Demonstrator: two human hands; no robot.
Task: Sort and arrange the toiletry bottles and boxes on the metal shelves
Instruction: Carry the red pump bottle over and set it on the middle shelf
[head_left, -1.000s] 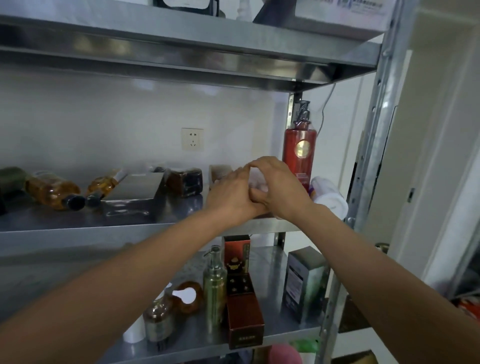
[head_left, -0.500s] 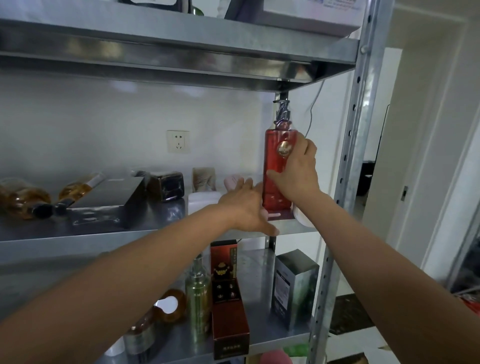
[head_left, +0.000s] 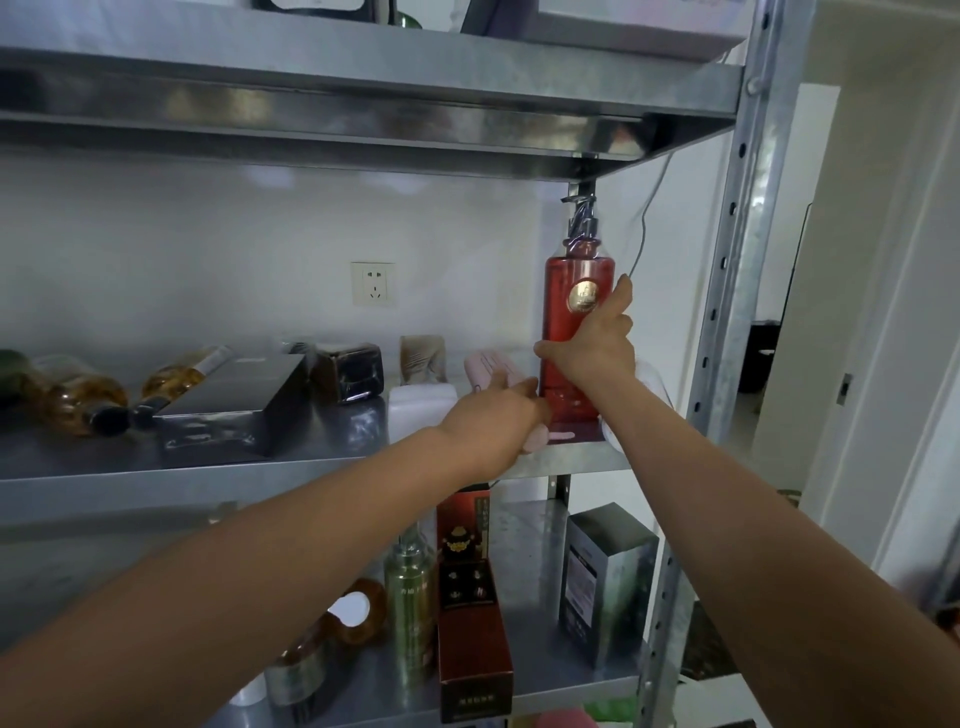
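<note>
No text legible at this resolution; red bottle (head_left: 570, 332) bears a round gold seal, design unresolved; red box (head_left: 470, 623) carries gold characters near its top and a pale printed strip near its base, both blurred; green bottle (head_left: 410, 597) shows a vertical column of characters, unreadable; grey box (head_left: 602, 582) has a panel of fine print, too small; pink tube (head_left: 488, 366) has faint print lines, illegible.

Soft, even light, brighter at right; dull sheen on metal shelves (head_left: 363, 67); wide-angle edge bowing.
</note>
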